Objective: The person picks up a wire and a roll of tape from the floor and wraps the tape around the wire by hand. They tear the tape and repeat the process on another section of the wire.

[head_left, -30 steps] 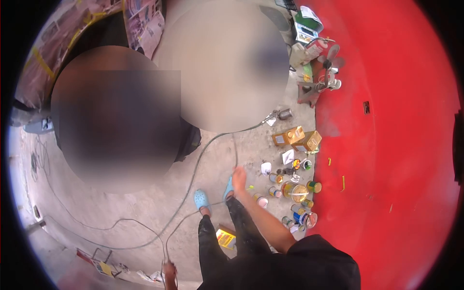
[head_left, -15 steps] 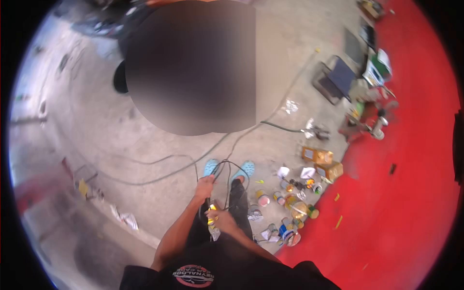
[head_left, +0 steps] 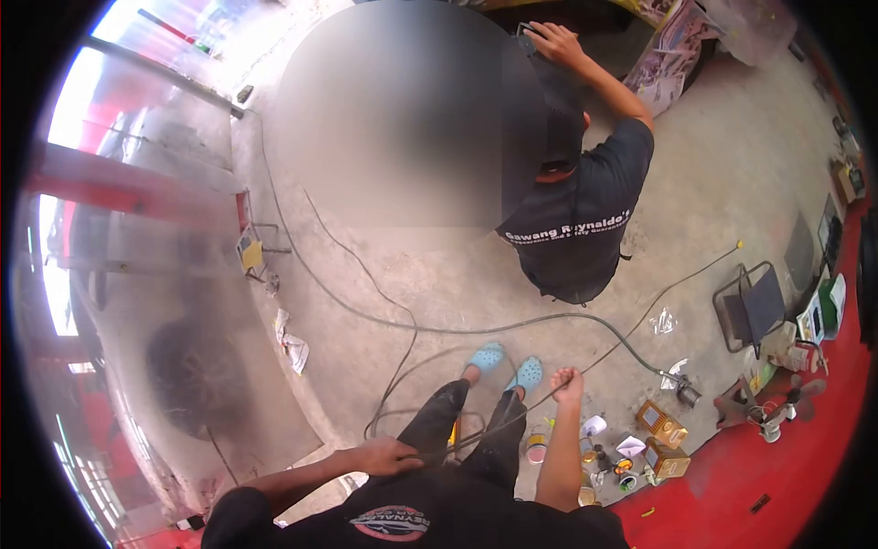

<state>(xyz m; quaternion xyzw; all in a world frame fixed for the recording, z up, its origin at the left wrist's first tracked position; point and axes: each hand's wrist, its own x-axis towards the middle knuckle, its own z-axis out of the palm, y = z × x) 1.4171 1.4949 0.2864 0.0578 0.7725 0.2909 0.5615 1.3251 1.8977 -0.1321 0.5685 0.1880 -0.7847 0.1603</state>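
My right hand (head_left: 567, 384) is closed around a dark cord (head_left: 624, 342), held out in front and to the right of my body. From there the cord runs across the floor to a yellow end piece (head_left: 739, 244). Its other side slants back over my legs to my left hand (head_left: 391, 456), which is closed on the cord at my waist. A loop of cord hangs by my left leg. Something yellow (head_left: 455, 432) shows partly between my legs; what it is stays hidden.
A person (head_left: 585, 224) in a black shirt crouches ahead. A hose (head_left: 439, 329) crosses the floor to a spray gun (head_left: 681, 389). Cans and boxes (head_left: 666, 457) stand at right, near a folding chair (head_left: 754, 306). At left is a vehicle's side (head_left: 210, 375).
My hands have moved apart, the right one out to the right with the cord. The yellow thing by my hands is now mostly hidden. The view has turned left.
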